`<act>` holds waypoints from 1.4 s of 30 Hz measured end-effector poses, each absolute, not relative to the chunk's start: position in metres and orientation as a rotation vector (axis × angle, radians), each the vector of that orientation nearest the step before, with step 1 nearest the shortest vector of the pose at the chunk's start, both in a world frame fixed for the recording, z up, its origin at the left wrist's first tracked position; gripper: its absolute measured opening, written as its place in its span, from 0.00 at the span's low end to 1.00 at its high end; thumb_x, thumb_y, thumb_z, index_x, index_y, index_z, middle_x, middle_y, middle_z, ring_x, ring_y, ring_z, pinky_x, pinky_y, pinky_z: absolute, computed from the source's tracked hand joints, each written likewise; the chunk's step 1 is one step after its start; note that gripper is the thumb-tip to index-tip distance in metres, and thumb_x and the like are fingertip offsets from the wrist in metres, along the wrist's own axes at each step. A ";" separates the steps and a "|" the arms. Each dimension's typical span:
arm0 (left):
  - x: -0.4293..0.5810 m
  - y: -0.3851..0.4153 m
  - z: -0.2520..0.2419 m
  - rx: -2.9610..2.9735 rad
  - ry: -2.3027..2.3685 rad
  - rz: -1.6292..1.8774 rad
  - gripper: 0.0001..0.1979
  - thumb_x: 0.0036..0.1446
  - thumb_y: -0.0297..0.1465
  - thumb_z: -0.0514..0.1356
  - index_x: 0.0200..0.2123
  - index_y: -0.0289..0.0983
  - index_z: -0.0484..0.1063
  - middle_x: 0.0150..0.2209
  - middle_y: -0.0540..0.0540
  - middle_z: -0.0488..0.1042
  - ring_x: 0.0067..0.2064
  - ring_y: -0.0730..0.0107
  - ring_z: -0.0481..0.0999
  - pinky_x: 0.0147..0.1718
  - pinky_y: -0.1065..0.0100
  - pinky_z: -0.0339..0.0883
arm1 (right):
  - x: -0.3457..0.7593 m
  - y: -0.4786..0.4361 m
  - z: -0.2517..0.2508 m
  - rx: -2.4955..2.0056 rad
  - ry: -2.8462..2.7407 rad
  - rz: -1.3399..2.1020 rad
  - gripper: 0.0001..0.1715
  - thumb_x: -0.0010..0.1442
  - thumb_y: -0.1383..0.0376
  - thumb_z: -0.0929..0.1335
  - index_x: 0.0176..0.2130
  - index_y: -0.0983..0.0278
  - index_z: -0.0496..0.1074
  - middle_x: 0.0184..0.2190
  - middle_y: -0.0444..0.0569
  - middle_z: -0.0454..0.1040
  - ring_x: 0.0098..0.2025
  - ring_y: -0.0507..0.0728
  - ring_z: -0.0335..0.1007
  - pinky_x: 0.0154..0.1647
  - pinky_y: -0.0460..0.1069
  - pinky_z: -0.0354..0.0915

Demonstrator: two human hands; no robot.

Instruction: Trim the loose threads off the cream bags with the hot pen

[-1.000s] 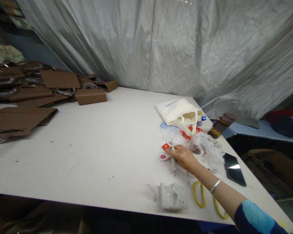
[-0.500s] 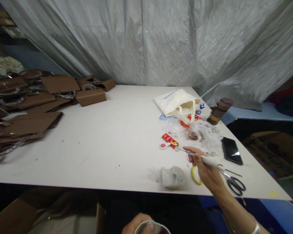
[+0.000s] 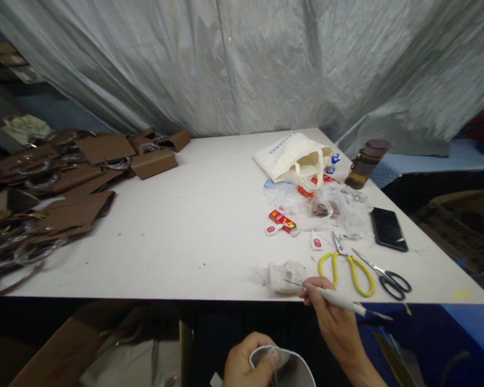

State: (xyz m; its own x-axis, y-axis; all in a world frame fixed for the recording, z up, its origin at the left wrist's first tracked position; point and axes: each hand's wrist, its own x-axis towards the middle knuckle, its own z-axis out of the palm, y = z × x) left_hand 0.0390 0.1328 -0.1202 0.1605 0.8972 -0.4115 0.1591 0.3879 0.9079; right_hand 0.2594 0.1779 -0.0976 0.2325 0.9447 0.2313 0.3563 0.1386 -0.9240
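Observation:
My right hand [image 3: 333,321] is closed round a slim white pen-like tool [image 3: 339,300] with a metal tip, held over the table's near edge. Its tip points at a small clear plastic packet [image 3: 285,270] lying on the white table [image 3: 193,226]. Below the table edge, my left hand [image 3: 247,365] pinches the rim of a pale grey rounded piece [image 3: 288,368], only partly in view.
Yellow-handled scissors [image 3: 349,263] and black-handled scissors [image 3: 385,275] lie right of the packet. A black phone [image 3: 388,228], brown bottle [image 3: 365,162], cream tote bag [image 3: 296,157], red box [image 3: 283,221] and crumpled plastic fill the right side. Brown folded pieces [image 3: 52,183] pile at the left.
My right hand picked the white tool up from beside the red box and drew it back to the near edge. My left hand with the grey piece rose into view.

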 end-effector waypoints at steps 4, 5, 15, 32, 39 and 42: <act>0.043 0.134 -0.115 1.087 1.361 0.705 0.14 0.53 0.42 0.68 0.29 0.35 0.78 0.25 0.47 0.76 0.29 0.66 0.71 0.30 0.68 0.63 | 0.255 0.178 -0.096 -1.375 -1.438 0.637 0.16 0.75 0.56 0.64 0.40 0.61 0.74 0.30 0.46 0.76 0.32 0.56 0.74 0.35 0.48 0.70; 0.043 0.135 -0.113 1.090 1.367 0.708 0.13 0.53 0.41 0.68 0.29 0.35 0.78 0.25 0.47 0.76 0.29 0.66 0.71 0.31 0.68 0.63 | 0.255 0.179 -0.095 -1.367 -1.454 0.624 0.16 0.75 0.56 0.64 0.39 0.61 0.75 0.30 0.46 0.76 0.32 0.55 0.74 0.35 0.48 0.69; 0.044 0.137 -0.103 1.049 1.370 0.705 0.09 0.51 0.36 0.67 0.30 0.35 0.76 0.24 0.49 0.75 0.28 0.68 0.70 0.30 0.69 0.62 | 0.253 0.184 -0.099 -1.360 -1.571 0.494 0.13 0.74 0.57 0.65 0.42 0.61 0.75 0.33 0.46 0.78 0.34 0.55 0.75 0.36 0.47 0.69; 0.055 0.137 -0.076 1.019 1.463 0.567 0.08 0.50 0.31 0.66 0.32 0.34 0.82 0.29 0.43 0.82 0.33 0.60 0.77 0.33 0.66 0.66 | 0.262 0.165 -0.094 -1.261 -1.319 1.012 0.20 0.76 0.55 0.62 0.37 0.61 0.73 0.26 0.43 0.71 0.28 0.53 0.68 0.30 0.47 0.64; 0.061 0.138 -0.067 1.102 1.469 0.541 0.07 0.50 0.30 0.65 0.31 0.35 0.83 0.31 0.44 0.83 0.36 0.59 0.79 0.36 0.66 0.67 | 0.260 0.144 -0.086 -1.219 -1.366 1.269 0.26 0.75 0.51 0.63 0.31 0.63 0.72 0.23 0.43 0.70 0.27 0.52 0.67 0.29 0.46 0.61; 0.063 0.137 -0.065 1.104 1.481 0.520 0.06 0.50 0.30 0.66 0.31 0.35 0.83 0.31 0.44 0.83 0.36 0.58 0.79 0.36 0.66 0.67 | 0.260 0.143 -0.086 -1.218 -1.362 1.275 0.26 0.75 0.51 0.63 0.31 0.63 0.72 0.23 0.43 0.70 0.26 0.53 0.66 0.27 0.46 0.60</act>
